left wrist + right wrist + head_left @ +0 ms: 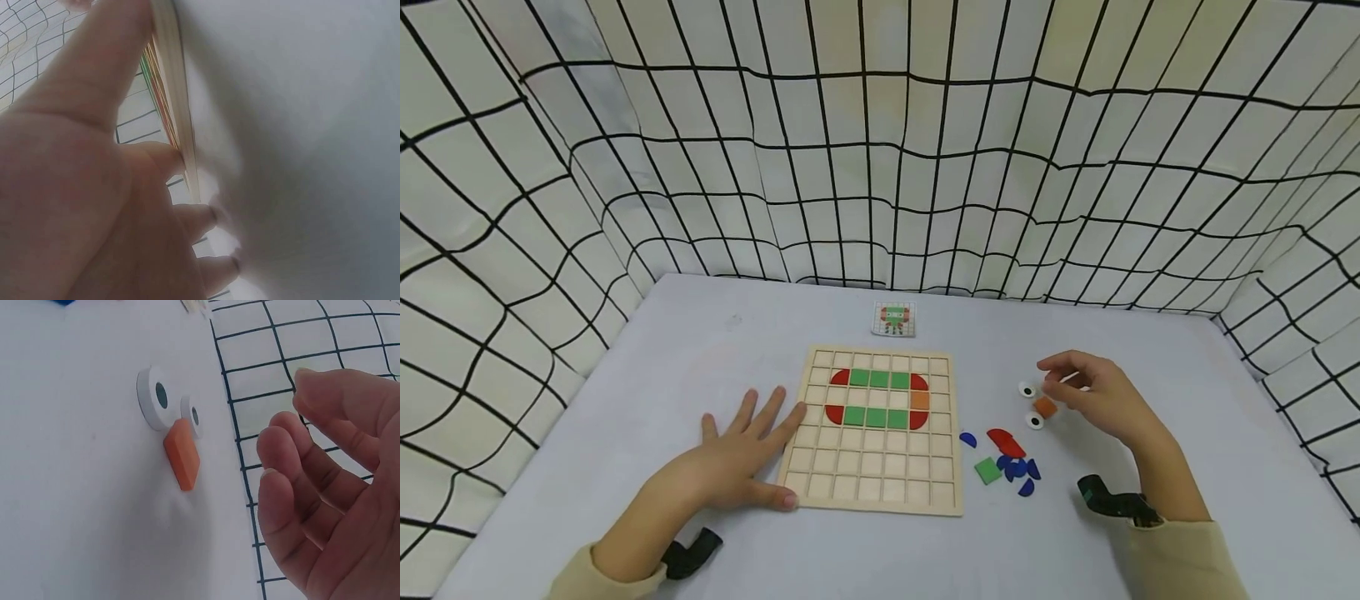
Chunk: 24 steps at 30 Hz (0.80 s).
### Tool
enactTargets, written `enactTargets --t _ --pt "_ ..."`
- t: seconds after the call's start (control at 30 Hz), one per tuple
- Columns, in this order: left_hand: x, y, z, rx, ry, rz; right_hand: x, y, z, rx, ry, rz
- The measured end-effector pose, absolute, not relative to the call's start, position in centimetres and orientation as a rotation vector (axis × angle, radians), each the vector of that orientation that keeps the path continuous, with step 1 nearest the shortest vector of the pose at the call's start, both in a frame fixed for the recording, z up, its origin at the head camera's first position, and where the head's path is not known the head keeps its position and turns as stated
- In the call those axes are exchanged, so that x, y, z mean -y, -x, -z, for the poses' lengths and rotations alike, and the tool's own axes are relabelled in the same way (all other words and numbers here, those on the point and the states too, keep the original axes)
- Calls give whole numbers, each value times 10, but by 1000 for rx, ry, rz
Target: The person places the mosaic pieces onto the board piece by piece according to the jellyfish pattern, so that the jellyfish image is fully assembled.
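Observation:
My left hand (722,467) lies spread on the table, its thumb and index finger touching the left edge of a wooden grid board (850,487). On the board, two rows of green squares (878,379) end in red quarter-rounds (918,382), and one orange square (919,400) sits between them at the right. Above the table, right of the board, hovers my right hand (1093,396), fingers loosely bent with nothing in them. Just below its fingertips lies a loose orange square (182,456), beside two white discs with black dots (1027,390).
Right of the board lie red pieces (1006,443), a green square (988,471) and several blue half-rounds (1026,487). A small pattern card (893,319) lies behind the board. Black netting (910,150) over white walls borders the table's back and sides.

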State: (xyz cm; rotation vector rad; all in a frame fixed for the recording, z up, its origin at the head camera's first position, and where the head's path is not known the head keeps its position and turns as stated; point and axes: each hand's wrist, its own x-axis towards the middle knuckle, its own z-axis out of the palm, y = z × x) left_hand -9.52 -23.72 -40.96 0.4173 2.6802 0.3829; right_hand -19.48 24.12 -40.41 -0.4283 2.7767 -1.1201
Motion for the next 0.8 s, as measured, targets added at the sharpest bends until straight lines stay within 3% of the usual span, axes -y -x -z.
enactTargets --t 0.8 --pt "238 94 409 -2677 -391 -432 -249 198 418 -2711 293 916"
